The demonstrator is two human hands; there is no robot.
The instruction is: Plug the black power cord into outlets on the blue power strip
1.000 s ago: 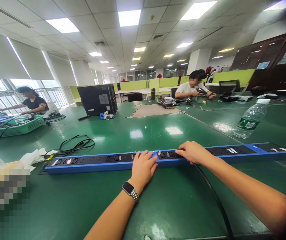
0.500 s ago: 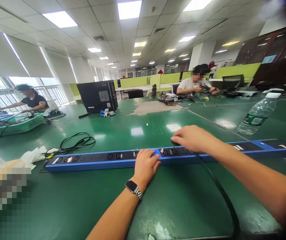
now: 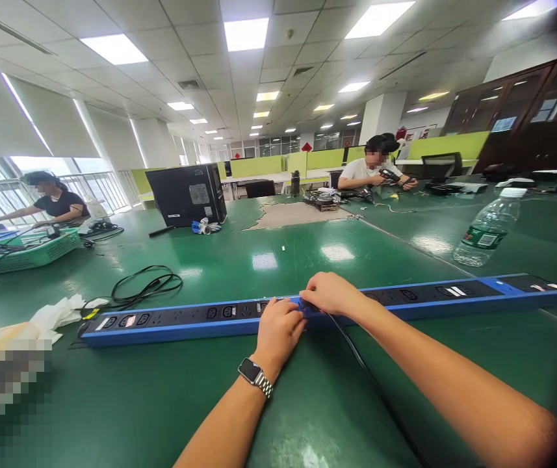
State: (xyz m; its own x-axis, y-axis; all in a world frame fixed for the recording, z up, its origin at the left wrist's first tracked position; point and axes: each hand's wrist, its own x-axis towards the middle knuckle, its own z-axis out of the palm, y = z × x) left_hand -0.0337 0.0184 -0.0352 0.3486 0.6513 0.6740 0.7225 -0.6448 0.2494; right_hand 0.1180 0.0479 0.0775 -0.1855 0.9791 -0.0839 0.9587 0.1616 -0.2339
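A long blue power strip [image 3: 161,335] with black socket panels lies across the green table in front of me. My left hand [image 3: 279,328], with a watch on its wrist, is wrapped over the middle of the strip, fingers across its top. Just right of it, my right hand [image 3: 331,294] pinches the black plug [image 3: 309,303] of a power cord down at the strip's sockets. Fingers cover most of the plug, so whether its pins are inside a socket is hidden. The black cord [image 3: 373,383] runs from under my right hand toward the table's near edge.
A coiled black cable [image 3: 149,286] lies behind the strip's left end, near crumpled white plastic [image 3: 66,313]. A water bottle [image 3: 485,234] stands right. Farther back are a black computer case [image 3: 185,195], a green basket [image 3: 39,250] and two people seated at the table.
My right hand has moved left along the power strip with the plug, coming close beside my left hand. The cord has swung left with it. My left hand stays on the strip.
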